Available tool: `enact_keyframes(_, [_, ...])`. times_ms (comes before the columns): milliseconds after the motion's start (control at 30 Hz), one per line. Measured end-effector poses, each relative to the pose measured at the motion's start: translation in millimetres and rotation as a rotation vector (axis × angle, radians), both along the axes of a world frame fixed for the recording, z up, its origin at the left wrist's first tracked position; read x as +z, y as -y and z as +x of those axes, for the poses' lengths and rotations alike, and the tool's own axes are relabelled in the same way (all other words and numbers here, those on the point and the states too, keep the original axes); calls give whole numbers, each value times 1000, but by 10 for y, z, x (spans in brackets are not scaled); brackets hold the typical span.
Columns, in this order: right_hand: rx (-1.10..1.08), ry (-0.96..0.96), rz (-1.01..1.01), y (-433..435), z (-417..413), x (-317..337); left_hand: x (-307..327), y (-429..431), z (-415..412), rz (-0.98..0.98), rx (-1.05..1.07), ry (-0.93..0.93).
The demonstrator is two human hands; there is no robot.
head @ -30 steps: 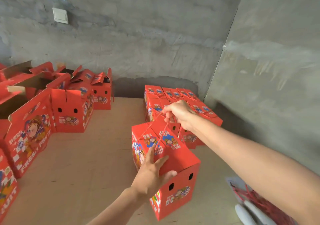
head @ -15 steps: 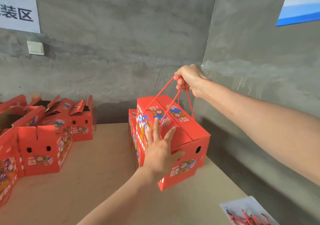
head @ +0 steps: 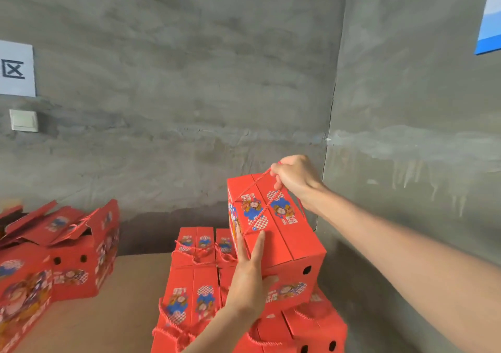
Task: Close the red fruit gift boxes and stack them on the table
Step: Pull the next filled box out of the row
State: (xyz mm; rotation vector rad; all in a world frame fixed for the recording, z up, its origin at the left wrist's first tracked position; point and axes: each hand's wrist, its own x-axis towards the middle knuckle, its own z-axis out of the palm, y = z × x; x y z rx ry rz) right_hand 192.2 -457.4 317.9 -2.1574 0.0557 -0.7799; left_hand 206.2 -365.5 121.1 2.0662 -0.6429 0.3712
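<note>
Red boxes, counted: one closed box (head: 284, 238) between your hands, at least five more closed boxes (head: 189, 293) packed together on the worktop (head: 122, 312) below and beside it, near the wall corner, and at least two open boxes (head: 76, 257) at the left, blurred. Your right grip (head: 295, 179) is curled round the red rope handle (head: 254, 187) above the held box's far end, arm stretched forward. Your left grip (head: 249, 285) lies flat, fingers straight along the box's near left edge, thumb on its end face. Whether the box touches those beneath is unclear.
</note>
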Motion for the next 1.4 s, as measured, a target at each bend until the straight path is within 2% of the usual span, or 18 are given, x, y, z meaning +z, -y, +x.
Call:
enact_keyframes(167, [-15, 29, -211, 672, 649, -174, -40, 531, 693, 45, 13, -41])
enact_keyframes(267, [67, -208, -263, 1042, 958, -652, -20, 794, 1022, 66, 85, -23])
enact_keyframes(333, [-73, -344, -444, 1202, 1066, -1214, 4, 912, 1156, 93, 107, 5])
enact_keyframes(400, [-295, -175, -637, 1265, 1006, -1831, -97, 929, 1219, 77, 103, 61])
enact_keyframes(467, [-241, 43, -741, 1292, 914, -2338, -334, 852, 1115, 94, 25, 119])
enact_keyframes(533, [-176, 73, -889, 1373, 928, -2593, -775, 729, 957, 269, -46, 179])
enact_keyframes(567, [-171, 68, -928, 1434, 991, -2635, -1046, 686, 895, 387, 14, 273])
enact_keyframes(700, [-185, -8, -898, 1538, 1337, -2552, -1394, 473, 831, 860, -57, 383])
enact_keyframes(733, [-184, -10, -890, 1558, 1444, -2549, -1349, 457, 832, 1030, -65, 305])
enact_keyframes(800, [-142, -43, -876, 1605, 1661, -2598, -1405, 498, 955, 1164, -161, 280])
enact_keyframes(867, [-116, -80, -834, 1615, 1814, -2598, -1453, 566, 973, 1036, -205, 212])
enact_keyframes(933, [-142, -111, -800, 1563, 1916, -2568, -1521, 587, 1007, 992, -148, 157])
enact_keyframes(1033, [-169, -241, -785, 1428, 2015, -2439, -1387, 612, 940, 1027, -46, 166])
enact_keyframes(1067, [-165, -291, -772, 1385, 2039, -2376, -1428, 603, 964, 1017, -75, 228])
enact_keyframes(1133, [-140, -367, -727, 1323, 2064, -2286, -1451, 606, 952, 1020, -187, 45])
enact_keyframes(1200, [-112, -335, -696, 1268, 2030, -2340, -1418, 619, 961, 1074, -165, 55])
enact_keyframes(1267, [-45, -309, -683, 1215, 1958, -2520, -1429, 627, 992, 1077, -164, 26])
enact_keyframes(1400, [236, -570, -565, 1207, 1954, -2497, -1467, 605, 1025, 1079, -183, -1])
